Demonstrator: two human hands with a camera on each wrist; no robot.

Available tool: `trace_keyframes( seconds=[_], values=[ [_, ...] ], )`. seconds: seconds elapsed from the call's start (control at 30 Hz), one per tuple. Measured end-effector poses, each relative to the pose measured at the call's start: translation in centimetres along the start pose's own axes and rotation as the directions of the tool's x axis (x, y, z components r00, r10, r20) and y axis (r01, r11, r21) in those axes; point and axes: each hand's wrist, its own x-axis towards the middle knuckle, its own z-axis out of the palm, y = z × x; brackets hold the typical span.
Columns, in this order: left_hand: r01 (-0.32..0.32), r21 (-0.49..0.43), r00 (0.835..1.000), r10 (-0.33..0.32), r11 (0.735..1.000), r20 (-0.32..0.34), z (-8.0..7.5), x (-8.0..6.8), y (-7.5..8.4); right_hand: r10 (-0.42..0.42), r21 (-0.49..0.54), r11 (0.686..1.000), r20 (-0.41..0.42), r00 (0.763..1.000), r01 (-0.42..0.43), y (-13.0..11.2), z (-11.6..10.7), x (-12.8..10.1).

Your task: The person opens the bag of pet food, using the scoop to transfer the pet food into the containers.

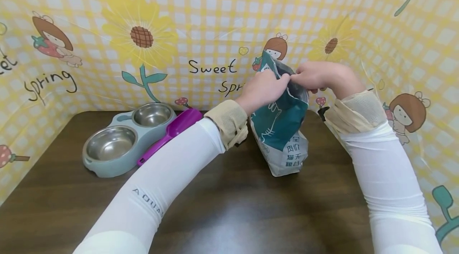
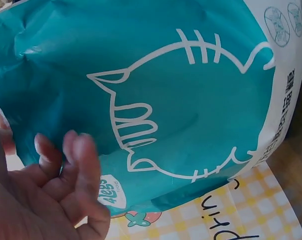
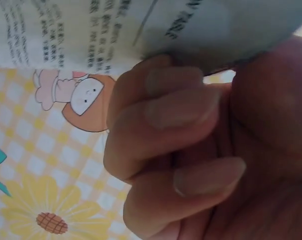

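A teal and white cat food bag (image 1: pixel 281 126) stands on the brown table, its top edge parted and a grey inner lining showing. My left hand (image 1: pixel 263 88) pinches the near left part of the bag's rim, thumb toward the right hand. In the left wrist view, the other fingers (image 2: pixel 83 165) curl loosely in front of the bag's teal face with a white cat outline. My right hand (image 1: pixel 322 76) pinches the rim on the right side, its thumb close to the left thumb. Its curled fingers (image 3: pixel 166 175) show below the bag's printed side in the right wrist view.
At the left of the table (image 1: pixel 229 206) stands a pale blue double feeder (image 1: pixel 114 168) with two steel bowls. A purple scoop (image 1: pixel 181 122) leans beside it, partly behind my left sleeve. A yellow checked cloth (image 1: pixel 201 26) with flowers and cartoon figures surrounds the table's back and sides.
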Motion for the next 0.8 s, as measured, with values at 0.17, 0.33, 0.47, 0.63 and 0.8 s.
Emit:
trace_keyframes(
  seconds=[0.17, 0.33, 0.47, 0.63, 0.8],
  values=[
    [-0.001, 0.018, 1.000, 0.001, 1.000, -0.020, -0.1, 0.2, 0.0, 0.003, -0.016, 1.000, 0.014, 1.000, -0.003, 0.0, -0.1, 0.9],
    [0.019, 0.027, 1.000, -0.019, 0.999, -0.005, -0.2, 0.1, -0.2, -0.015, -0.036, 0.999, -0.018, 1.000, 0.014, 0.4, 0.0, 0.8],
    [0.029, 0.033, 1.000, -0.029, 0.999, 0.010, -0.3, 0.0, -0.6, -0.011, -0.058, 0.998, -0.058, 0.998, 0.008, 0.8, 0.3, 0.6],
    [0.028, 0.065, 0.999, -0.030, 0.997, 0.030, -0.6, -0.3, -0.8, 0.015, -0.082, 0.996, -0.093, 0.996, -0.023, 1.1, 0.4, 0.4],
    [0.029, 0.113, 0.999, -0.034, 0.993, 0.036, -1.1, -0.6, -0.9, 0.022, -0.108, 0.993, -0.119, 0.993, -0.035, 1.4, 0.4, 0.3]
  ],
)
